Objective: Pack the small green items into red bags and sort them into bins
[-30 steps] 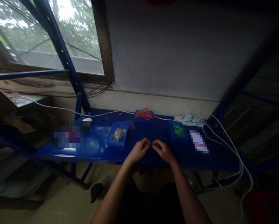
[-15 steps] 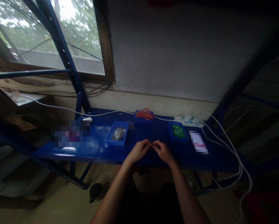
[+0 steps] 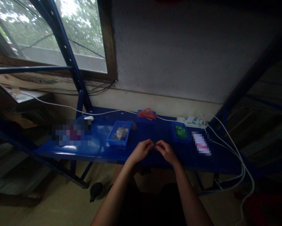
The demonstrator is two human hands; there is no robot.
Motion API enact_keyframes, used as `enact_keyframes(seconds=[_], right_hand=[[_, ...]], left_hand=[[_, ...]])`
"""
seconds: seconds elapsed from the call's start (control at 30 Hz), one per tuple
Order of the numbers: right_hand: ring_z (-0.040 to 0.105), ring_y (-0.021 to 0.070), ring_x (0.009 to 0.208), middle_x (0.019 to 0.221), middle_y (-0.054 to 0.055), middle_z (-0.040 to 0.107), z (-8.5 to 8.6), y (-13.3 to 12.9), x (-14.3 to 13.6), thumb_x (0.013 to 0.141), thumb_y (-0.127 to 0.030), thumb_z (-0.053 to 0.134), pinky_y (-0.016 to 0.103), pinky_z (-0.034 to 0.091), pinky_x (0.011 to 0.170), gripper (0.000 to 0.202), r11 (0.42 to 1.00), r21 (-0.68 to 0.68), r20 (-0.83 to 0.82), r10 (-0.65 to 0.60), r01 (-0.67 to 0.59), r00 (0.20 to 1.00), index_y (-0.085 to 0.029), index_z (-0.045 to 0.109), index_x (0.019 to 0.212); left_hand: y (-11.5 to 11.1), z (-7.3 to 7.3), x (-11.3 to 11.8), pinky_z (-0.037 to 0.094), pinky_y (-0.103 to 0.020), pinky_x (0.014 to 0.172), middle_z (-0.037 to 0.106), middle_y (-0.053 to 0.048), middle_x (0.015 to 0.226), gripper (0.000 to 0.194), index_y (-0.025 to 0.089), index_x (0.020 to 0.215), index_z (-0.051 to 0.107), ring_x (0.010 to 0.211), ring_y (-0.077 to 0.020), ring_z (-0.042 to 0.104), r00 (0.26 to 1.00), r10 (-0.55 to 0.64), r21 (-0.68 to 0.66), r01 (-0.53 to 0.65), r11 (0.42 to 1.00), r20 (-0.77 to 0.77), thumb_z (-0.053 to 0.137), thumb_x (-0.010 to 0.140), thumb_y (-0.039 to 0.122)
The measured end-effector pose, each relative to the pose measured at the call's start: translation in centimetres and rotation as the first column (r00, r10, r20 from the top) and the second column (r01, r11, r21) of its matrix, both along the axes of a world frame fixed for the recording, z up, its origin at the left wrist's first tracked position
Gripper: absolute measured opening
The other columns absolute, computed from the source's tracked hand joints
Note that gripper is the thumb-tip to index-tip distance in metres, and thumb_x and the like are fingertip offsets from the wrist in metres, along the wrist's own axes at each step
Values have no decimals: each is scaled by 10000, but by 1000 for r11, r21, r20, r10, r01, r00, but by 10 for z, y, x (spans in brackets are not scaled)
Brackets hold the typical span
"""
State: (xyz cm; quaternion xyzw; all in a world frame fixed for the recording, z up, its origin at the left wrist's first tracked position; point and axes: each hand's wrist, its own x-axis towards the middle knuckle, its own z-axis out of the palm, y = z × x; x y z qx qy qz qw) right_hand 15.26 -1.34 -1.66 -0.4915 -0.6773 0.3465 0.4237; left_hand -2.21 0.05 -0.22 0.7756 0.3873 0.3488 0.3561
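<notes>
Over the front part of the blue table (image 3: 97,147), my left hand (image 3: 143,149) and my right hand (image 3: 165,150) meet with fingertips pinched close together. Between them is something small and dark, too small to name. To the left of my left hand stands a blue tray (image 3: 110,143) with a clear, shiny plastic-looking heap (image 3: 121,133) in it. Beyond my right hand, a second blue tray (image 3: 189,138) holds a green plastic-looking heap (image 3: 180,131). Red plastic pieces (image 3: 147,114) lie in a small blue box (image 3: 145,120) at the back.
A white power strip (image 3: 195,122) with white cables (image 3: 243,166) lies at the back right. A blurred-out pale item (image 3: 200,142) is on the right, another blurred patch (image 3: 71,131) on the left. Blue metal posts (image 3: 65,50) frame the table.
My fingertips have parted very slightly, and a small dark thing shows between them. The view has shifted a little; the trays stay where they were.
</notes>
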Motion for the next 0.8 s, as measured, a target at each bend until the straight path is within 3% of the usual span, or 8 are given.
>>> enact_keyframes(seconds=[0.2,0.47,0.8], right_hand=[[574,159,682,700,-3,608,0,-1,-1,823,-336,514,279,438,666,147,1000,-31,-9,5,-6,1000,-200,554,785],[589,164,719,730,-4,611,2,1,0,759,-322,554,280,449,688,128,996,-82,-142,4,-16,990,-200,556,799],[506,133,594,625,-31,534,0,-1,-1,763,-264,482,240,390,573,89,999,6,-25,-48,48,999,-206,510,701]], left_hand=[[0,1,0,402,-219,634,628,-8,711,259,159,768,606,688,-144,560,1000,8,20,-8,1000,-3,440,887,319],[1,-1,0,410,-220,643,647,-11,730,243,151,808,626,687,-144,573,1000,10,25,-10,1000,-14,451,886,301],[0,-1,0,424,-231,677,673,-34,796,248,153,804,653,742,-160,597,999,-24,34,25,999,-37,475,874,311]])
